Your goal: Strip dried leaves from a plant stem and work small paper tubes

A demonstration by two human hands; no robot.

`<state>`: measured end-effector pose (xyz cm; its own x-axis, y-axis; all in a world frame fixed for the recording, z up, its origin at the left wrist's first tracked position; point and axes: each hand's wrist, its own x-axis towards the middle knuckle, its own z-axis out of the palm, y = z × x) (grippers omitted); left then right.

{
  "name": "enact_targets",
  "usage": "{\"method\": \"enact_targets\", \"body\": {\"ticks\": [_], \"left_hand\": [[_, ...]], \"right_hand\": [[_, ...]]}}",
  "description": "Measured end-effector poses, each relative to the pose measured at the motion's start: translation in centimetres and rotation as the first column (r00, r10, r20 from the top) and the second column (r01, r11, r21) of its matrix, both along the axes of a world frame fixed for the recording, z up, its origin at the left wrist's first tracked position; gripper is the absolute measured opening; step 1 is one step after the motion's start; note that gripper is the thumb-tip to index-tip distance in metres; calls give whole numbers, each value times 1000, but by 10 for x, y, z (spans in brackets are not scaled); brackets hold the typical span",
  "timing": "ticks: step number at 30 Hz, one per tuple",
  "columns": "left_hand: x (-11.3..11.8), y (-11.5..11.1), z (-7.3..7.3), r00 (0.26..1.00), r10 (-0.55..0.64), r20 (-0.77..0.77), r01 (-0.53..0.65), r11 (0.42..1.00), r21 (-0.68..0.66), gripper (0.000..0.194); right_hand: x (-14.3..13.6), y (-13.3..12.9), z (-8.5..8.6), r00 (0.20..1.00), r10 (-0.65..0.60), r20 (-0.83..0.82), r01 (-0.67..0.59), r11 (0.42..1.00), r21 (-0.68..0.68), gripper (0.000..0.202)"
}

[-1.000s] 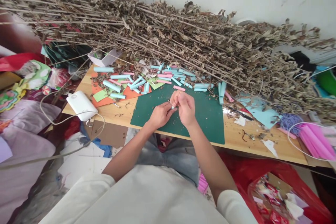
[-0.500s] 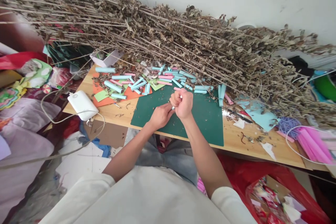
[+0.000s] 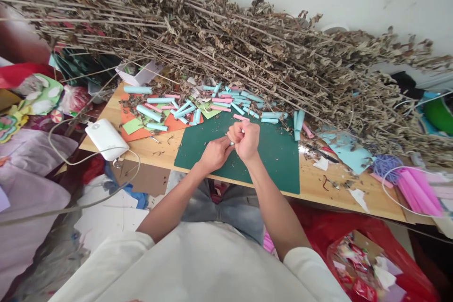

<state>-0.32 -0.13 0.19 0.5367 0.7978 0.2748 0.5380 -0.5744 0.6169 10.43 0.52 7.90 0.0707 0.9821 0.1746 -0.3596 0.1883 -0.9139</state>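
Over the dark green cutting mat (image 3: 272,160), my two hands meet. My right hand (image 3: 247,140) is closed in a fist, and a bit of white shows among its fingers. My left hand (image 3: 215,155) is pressed up against it with its fingers together. Between them peeks the end of a small white thing (image 3: 232,143); the rest of it is hidden, so its kind cannot be told. Just beyond the hands lie rolled blue paper tubes (image 3: 274,115) and thin pink paper rolls (image 3: 222,100).
A big heap of dried stalks (image 3: 226,42) lies across the back. On the left are orange paper (image 3: 138,132) and a white power bank (image 3: 108,139) with a cable. Toward the right lie a black pen (image 3: 325,154), blue paper (image 3: 348,151) and purple string (image 3: 387,168). A red bag (image 3: 399,245) hangs below.
The view has shifted slightly. Both hands stay together over the mat in nearly the same pose, and the paper rolls lie as before.
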Motion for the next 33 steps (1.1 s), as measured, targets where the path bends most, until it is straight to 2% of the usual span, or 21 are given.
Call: {"method": "enact_targets", "body": {"ticks": [5,13,16,23,27,33], "left_hand": [[0,-1,0,1000,29,-12,-29,1000,7,28],[2,-2,7,1000,9,11,-9,1000,-21,35],[2,-2,7,1000,7,11,-7,1000,-22,35],[2,-1,5,1000,-2,2,2,1000,-3,32],[2,-1,4,1000,-7,27,7,1000,-7,27],[1,0,0,1000,-2,5,2,1000,21,26]], "right_hand": [[-2,-3,3,999,4,41,-4,1000,-3,61],[16,-5,29,1000,-8,-10,8,999,45,66],[16,-6,32,1000,-21,-4,22,998,58,67],[10,-7,15,998,-30,-63,31,999,19,64],[7,-8,5,999,-12,-30,12,1000,8,63],[7,-9,-2,1000,21,-17,-20,998,60,63]]}}
